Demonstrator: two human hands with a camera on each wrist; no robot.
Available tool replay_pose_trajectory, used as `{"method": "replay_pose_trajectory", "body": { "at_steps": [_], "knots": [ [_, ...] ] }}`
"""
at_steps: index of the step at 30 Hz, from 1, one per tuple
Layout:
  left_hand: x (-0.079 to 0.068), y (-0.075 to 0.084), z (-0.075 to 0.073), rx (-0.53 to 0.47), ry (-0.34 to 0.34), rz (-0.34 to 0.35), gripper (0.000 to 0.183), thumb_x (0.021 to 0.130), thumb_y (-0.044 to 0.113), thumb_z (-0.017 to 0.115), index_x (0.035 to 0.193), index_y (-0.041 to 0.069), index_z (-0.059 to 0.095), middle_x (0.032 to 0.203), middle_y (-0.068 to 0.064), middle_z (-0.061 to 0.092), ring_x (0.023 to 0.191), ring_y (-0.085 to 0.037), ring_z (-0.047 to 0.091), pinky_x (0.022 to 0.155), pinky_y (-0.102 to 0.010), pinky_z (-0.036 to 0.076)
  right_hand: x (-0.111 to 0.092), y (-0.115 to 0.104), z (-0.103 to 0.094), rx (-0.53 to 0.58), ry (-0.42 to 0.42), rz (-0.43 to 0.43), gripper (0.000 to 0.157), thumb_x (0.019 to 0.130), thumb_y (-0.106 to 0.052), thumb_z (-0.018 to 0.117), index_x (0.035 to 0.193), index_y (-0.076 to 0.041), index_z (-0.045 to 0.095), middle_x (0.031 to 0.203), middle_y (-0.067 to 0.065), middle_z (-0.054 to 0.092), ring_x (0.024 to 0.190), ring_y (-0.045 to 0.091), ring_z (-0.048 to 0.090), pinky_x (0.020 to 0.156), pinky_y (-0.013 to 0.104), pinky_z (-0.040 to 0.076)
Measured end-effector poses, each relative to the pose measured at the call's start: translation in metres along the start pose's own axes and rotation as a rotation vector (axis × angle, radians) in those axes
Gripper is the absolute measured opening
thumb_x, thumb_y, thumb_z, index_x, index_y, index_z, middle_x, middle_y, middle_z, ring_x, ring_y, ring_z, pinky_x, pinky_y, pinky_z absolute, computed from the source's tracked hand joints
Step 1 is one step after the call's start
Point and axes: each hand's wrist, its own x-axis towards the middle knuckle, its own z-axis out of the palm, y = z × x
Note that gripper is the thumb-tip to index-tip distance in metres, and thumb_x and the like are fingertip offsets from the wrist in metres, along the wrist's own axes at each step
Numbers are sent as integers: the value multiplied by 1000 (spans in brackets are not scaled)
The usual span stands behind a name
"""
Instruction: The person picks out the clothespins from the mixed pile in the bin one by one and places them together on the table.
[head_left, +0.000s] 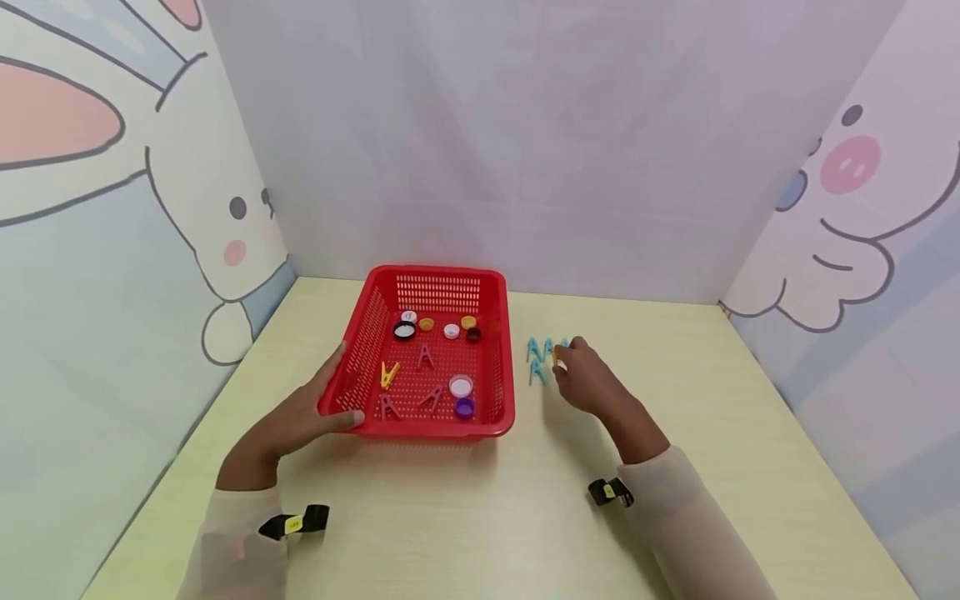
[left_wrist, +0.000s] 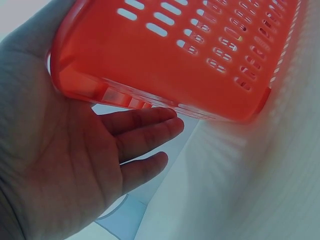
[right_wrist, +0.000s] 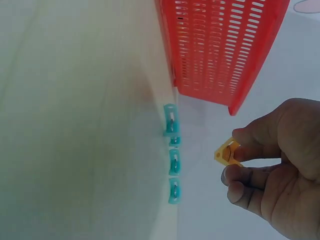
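Observation:
A red plastic basket [head_left: 431, 429] is on the table, with its near left corner in my left hand [head_left: 303, 417]. The thumb lies over the rim, and the left wrist view shows the other fingers [left_wrist: 145, 135] fairly straight along the outside. To the right of the basket, my right hand [head_left: 588, 379] pinches a yellow clothespin [right_wrist: 227, 152] between thumb and fingertips. Several light-blue clothespins [head_left: 537, 371] stand on the table close to that hand, which partly covers one of them in the head view.
Inside the basket are a yellow clothespin [head_left: 388, 375], pink clothespins [head_left: 426, 357] and several bottle caps, among them a purple one [head_left: 464, 407] and a black-rimmed one [head_left: 404, 331]. A pale wall [head_left: 555, 167] rises behind the table; cartoon-printed panels [head_left: 217, 225] flank it.

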Motion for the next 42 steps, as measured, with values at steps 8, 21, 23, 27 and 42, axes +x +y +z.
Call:
{"method": "replay_pose_trajectory", "body": {
  "at_steps": [8,21,23,27,42],
  "knots": [
    [0,1,1,-17,-9,8,129,89,40,86,176,31,-8,156,-22,47,140,-43,49,90,-45,68,6,11,11,-40,-69,14,28,107,-9,66,129,7,69,114,24,61,96,29,60,86,48,58],
    [-1,0,-1,-17,-8,4,130,88,41,86,176,32,-9,154,-22,49,137,-41,52,90,-44,68,12,22,22,-28,-79,1,34,106,-12,68,134,7,70,120,24,64,101,31,62,97,52,59],
    [-1,0,-1,-17,-7,3,130,88,41,87,176,32,-8,154,-22,50,136,-40,53,90,-44,68,12,22,23,-31,-83,-3,34,105,-11,68,134,7,70,119,24,65,100,30,62,96,51,59],
    [-1,0,-1,-13,-7,4,130,88,43,87,176,32,-9,153,-22,50,136,-40,53,90,-44,68,14,24,24,-31,-101,-11,35,105,-11,68,136,7,70,117,23,66,99,29,61,94,49,60],
    [0,1,-1,-8,-1,11,129,89,40,86,176,31,-8,154,-22,50,138,-42,51,90,-44,68,19,31,29,-36,-128,1,37,106,-11,67,141,1,70,124,22,67,107,30,64,101,50,62]
  ]
}}
